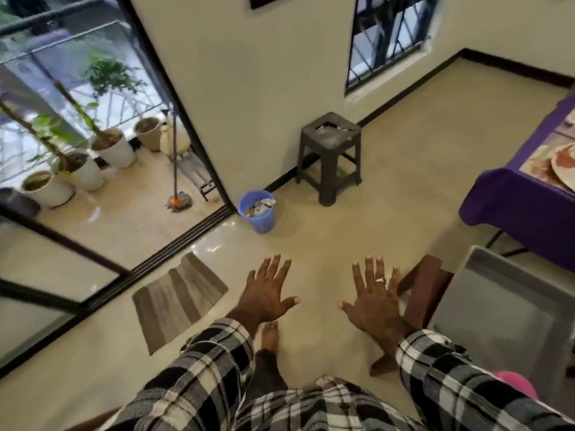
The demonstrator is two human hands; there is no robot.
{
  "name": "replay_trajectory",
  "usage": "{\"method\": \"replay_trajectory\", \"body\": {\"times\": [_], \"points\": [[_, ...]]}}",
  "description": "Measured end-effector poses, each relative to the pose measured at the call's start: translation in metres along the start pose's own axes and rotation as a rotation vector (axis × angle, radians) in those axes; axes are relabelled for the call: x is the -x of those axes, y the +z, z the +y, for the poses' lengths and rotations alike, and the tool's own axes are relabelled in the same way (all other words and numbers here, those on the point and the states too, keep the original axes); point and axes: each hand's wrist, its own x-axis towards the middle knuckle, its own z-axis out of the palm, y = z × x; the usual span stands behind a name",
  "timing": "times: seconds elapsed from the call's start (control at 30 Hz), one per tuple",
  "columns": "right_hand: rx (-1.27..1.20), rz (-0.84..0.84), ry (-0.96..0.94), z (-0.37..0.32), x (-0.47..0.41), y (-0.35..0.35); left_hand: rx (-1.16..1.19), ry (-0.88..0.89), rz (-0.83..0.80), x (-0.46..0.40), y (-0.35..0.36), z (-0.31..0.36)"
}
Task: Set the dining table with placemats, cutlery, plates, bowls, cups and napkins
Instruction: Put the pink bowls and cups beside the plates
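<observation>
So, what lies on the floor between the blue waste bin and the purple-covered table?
In the head view, only the dark plastic stool stands between the blue bin and the table; the remaining floor is bare.

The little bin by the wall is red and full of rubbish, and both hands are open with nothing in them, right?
Not quite. The bin is blue, not red, as the head view shows. The rest holds: it stands by the wall with rubbish inside, and the left hand and right hand are both open and empty.

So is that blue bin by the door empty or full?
Partly full: crumpled wrappers and paper show inside the blue bin, sitting below its rim.
</observation>
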Motion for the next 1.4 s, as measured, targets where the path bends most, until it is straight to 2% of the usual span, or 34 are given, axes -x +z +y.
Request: {"method": "replay_trajectory", "body": {"times": [0.27, 0.43, 0.6, 0.8, 0.93, 1.03, 1.4], "points": [[-0.231, 0.051, 0.338, 0.02, -0.064, -0.001, -0.133, 0.313, -0.054, -0.174, -0.068, -0.01], [-0.289, 0.095, 0.569, 0.038, -0.063, -0.006, -0.256, 0.517, -0.085, -0.25, -0.101, 0.029], [-0.375, 0.045, 0.797, 0.081, -0.057, 0.02, -0.323, 0.731, -0.135, -0.302, -0.101, 0.111], [-0.46, 0.097, 1.04, 0.131, -0.039, 0.048, -0.423, 0.909, -0.207, -0.342, -0.08, 0.229], [-0.565, 0.027, 1.171, 0.155, -0.02, 0.079, -0.439, 0.992, -0.242, -0.356, -0.065, 0.306], [-0.69, -0.088, 1.223, 0.169, -0.009, 0.111, -0.486, 1.077, -0.299, -0.361, -0.047, 0.353], [-0.848, -0.265, 1.634, 0.219, 0.017, 0.216, -0.758, 1.489, -0.485, -0.396, 0.078, 0.534]]}}
